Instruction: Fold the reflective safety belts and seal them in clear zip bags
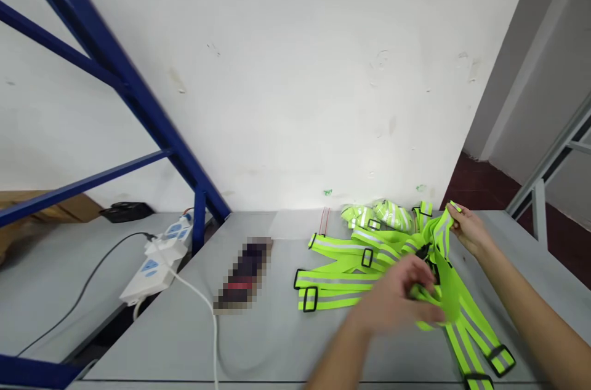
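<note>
Neon yellow-green straps point(341, 280) with silver stripes and black buckles lie spread on the grey table, some running left and others toward the front right edge. My right hand point(468, 230) pinches a raised piece of strap at the right end of the pile. Over the middle of the straps is my left hand point(401, 298), blurred by motion, its fingers curved around a strap portion; whether it grips it is unclear. Bundled straps in clear plastic point(390, 214) sit behind the pile, against the wall.
A pixelated dark object point(244, 274) rests on the table point(180, 341) left of the straps. Farther left are white power strips point(150, 273) with cables and a blue metal frame point(157, 125). A clear bag point(295, 224) lies near the wall.
</note>
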`<state>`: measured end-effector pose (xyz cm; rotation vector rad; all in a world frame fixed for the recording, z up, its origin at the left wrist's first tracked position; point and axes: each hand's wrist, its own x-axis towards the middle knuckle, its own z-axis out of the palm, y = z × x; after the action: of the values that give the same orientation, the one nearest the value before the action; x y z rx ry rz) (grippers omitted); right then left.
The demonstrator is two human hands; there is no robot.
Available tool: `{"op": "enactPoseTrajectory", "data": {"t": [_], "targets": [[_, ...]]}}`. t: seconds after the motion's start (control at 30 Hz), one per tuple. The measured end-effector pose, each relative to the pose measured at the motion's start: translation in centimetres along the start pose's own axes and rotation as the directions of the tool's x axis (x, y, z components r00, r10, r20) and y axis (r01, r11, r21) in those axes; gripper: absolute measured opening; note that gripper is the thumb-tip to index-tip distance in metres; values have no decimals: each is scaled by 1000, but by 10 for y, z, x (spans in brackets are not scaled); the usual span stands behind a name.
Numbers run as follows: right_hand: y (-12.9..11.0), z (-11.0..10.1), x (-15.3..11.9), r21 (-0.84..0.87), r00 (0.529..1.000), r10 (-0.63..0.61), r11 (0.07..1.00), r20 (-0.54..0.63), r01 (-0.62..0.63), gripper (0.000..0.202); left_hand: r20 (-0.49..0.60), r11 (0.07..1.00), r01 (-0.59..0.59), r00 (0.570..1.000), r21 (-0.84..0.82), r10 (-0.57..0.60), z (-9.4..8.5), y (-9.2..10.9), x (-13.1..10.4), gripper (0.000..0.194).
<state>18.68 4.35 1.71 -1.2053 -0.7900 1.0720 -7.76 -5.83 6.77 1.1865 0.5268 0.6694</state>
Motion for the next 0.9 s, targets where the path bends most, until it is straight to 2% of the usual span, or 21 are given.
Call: {"op": "enactPoseTrajectory", "data": {"t": [0.1, 0.2, 0.33, 0.43, 0.5, 0.53, 0.57, 0.6, 0.67, 0.73, 0.83, 0.9], "targets": [[4, -5, 5, -72, 1000, -18, 997, 7, 18, 58, 32, 999, -8, 999, 36, 6, 60, -25, 20, 55], [3, -13, 2, -165, 999, 9, 986, 52, 0, 50, 78, 988, -17, 997, 153, 5, 96, -56, 40, 55], [1, -34, -1, -316, 995, 77, 947, 62, -54, 50, 195, 909, -126, 979, 398, 50, 123, -94, 70, 57], [-2, -61, -11, -443, 995, 83, 895, 50, -52, 60, 403, 838, -243, 915, 488, 30, 123, -97, 84, 72], [-7, -80, -27, -522, 997, 56, 853, 60, -16, 60, 518, 800, -309, 855, 514, -3, 107, -80, 87, 76], [-9, -88, -38, -556, 996, 43, 831, 75, 6, 59, 536, 777, -337, 844, 531, -1, 94, -68, 87, 69], [-12, -94, -51, -582, 995, 36, 813, 96, 27, 56, 509, 752, -361, 860, 552, 40, 77, -54, 86, 58], [-13, -97, -66, -609, 992, 31, 792, 124, 51, 53, 448, 718, -371, 889, 589, 92, 57, -40, 84, 49], [-13, -96, -96, -657, 983, 26, 747, 184, 103, 48, 260, 634, -326, 945, 701, 199, 8, -16, 79, 39], [-6, -87, -124, -780, 953, 16, 579, 301, 237, 52, 86, 594, -222, 965, 773, 249, -47, -2, 73, 39], [15, -71, -154, -869, 917, 97, 371, 387, 327, 62, -114, 607, -31, 974, 794, 198, -119, -2, 60, 62], [32, -66, -162, -888, 900, 122, 263, 418, 377, 69, -179, 530, 72, 972, 845, 153, -150, -11, 48, 74]]}}
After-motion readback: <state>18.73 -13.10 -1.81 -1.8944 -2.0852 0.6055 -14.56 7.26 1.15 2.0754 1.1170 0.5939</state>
